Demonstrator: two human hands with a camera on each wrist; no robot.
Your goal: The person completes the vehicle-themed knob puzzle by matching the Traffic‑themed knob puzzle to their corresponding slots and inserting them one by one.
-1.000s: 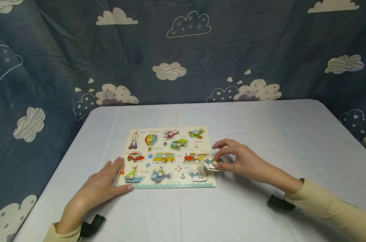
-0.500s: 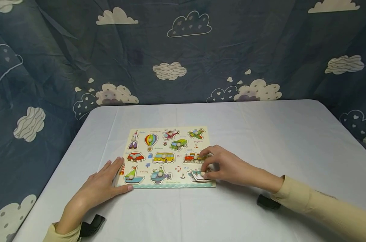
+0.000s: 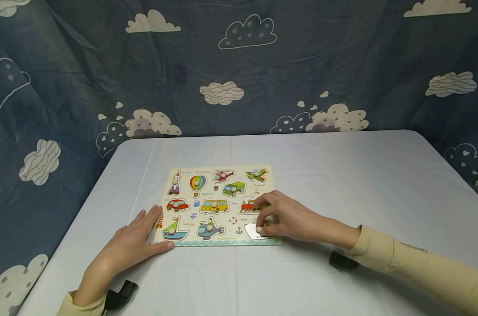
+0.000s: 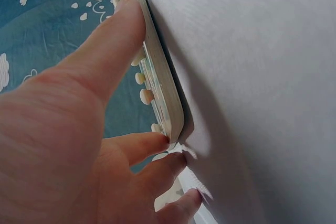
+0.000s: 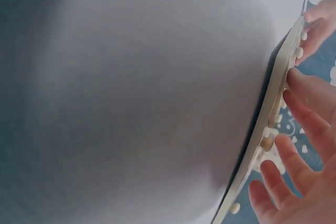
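A wooden knob puzzle board point(image 3: 239, 242) with vehicle pictures lies on the table. My right hand point(image 3: 286, 215) pinches the small knob of the ship piece point(image 3: 252, 233) between thumb and forefinger, over the ship's place at the lower right. The piece shines white with glare, and the fingers hide its right part. My left hand point(image 3: 130, 243) rests at the board's left edge with fingers spread and the thumb at the lower left corner. In the left wrist view, the thumb lies along the board's edge point(image 4: 164, 85).
Around the ship sit several knobbed pieces, among them the submarine point(image 3: 210, 229), the bus point(image 3: 214, 206) and the train point(image 3: 247, 204), which the right hand partly covers. A white cloth covers the table point(image 3: 342, 175). Behind it hangs a dark curtain point(image 3: 322, 57) with clouds.
My right hand has carried the ship piece leftward and down from beside the train onto the ship's place, where it now lies flatter. The left hand has stayed still.
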